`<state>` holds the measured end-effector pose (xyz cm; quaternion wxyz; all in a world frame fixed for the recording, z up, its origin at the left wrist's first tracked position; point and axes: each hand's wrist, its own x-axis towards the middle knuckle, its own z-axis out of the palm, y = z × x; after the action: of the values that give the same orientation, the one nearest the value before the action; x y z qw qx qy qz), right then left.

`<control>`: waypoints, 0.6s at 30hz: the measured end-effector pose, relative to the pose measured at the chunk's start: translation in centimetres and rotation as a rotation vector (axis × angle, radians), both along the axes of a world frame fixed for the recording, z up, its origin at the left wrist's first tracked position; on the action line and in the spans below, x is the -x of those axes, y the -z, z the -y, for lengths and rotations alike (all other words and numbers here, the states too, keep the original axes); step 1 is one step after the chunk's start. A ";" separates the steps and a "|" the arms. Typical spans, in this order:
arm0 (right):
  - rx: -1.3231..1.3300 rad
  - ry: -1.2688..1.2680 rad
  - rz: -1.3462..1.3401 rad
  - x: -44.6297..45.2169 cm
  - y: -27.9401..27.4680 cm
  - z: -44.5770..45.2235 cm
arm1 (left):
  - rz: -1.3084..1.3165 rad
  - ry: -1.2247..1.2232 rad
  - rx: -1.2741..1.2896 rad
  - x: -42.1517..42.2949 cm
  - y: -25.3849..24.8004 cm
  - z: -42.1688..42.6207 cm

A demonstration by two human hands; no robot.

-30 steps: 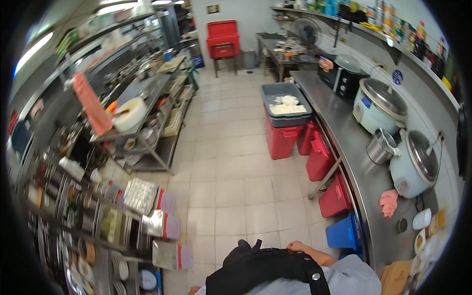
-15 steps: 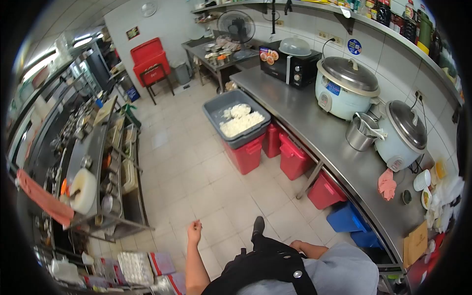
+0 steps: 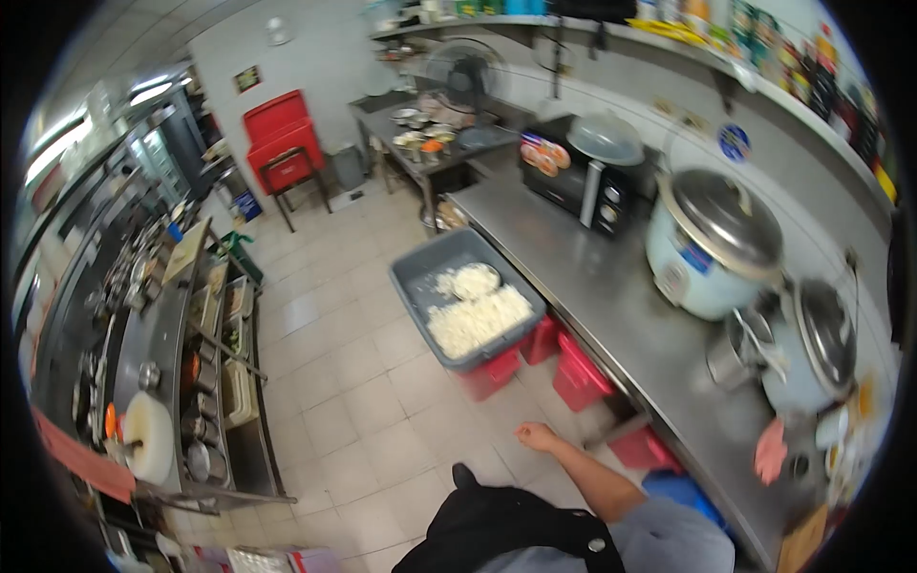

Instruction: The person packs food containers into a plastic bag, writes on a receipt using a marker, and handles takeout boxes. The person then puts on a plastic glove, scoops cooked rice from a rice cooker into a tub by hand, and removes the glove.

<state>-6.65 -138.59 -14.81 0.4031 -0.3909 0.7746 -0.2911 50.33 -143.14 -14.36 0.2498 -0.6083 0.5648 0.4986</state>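
My right hand (image 3: 537, 436) swings over the tiled floor in front of my body, its fingers loosely curled with nothing visible in them. It touches nothing. Beyond it is a grey plastic tub (image 3: 411, 277) holding white cooked rice (image 3: 480, 318), with a rice-filled bowl or scoop lying on the far part. The tub rests on a red bin (image 3: 489, 375). My left hand is out of the picture.
Along the right runs a steel counter (image 3: 611, 325) with a microwave (image 3: 585, 181), large rice cookers (image 3: 718, 239), a steel pot (image 3: 731, 358) and a pink glove (image 3: 770, 451). Red bins (image 3: 579, 372) stand beneath. Shelving with a round white board (image 3: 153, 446) lines the left.
I have stepped forward, so the tub and counter appear nearer. My right hand has swung ahead of my body, while my left hand has dropped out of sight.
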 end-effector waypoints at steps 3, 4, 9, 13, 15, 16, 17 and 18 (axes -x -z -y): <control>0.031 -0.191 -0.097 1.7 -5.9 3.4 | -0.002 0.028 -0.086 2.1 1.7 4.8; 0.025 -0.209 -0.093 1.9 -7.1 3.7 | -0.003 0.060 -0.122 3.2 2.7 7.1; -0.049 -0.118 -0.011 8.2 -16.4 3.1 | -0.224 0.371 -0.372 18.0 6.9 23.8; 0.003 0.102 -0.030 14.2 -24.0 -0.9 | -0.248 0.573 -0.180 35.2 3.6 30.5; 0.098 0.285 0.003 16.5 -29.4 -3.0 | -0.232 0.715 -0.186 40.9 1.8 31.0; 0.168 0.371 -0.008 18.0 -32.3 -4.4 | -0.312 0.773 -0.139 43.2 1.8 30.9; 0.120 0.380 -0.097 19.7 -36.1 -5.9 | -0.402 0.832 -0.097 45.5 2.4 30.7; 0.161 0.399 -0.249 21.6 -38.8 -7.2 | -0.456 0.786 -0.060 46.9 2.6 30.0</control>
<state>-28.22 -131.38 24.00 0.2069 -0.2938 0.8544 -0.3753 3.45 -173.15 -17.01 0.3068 -0.2148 0.7789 0.5031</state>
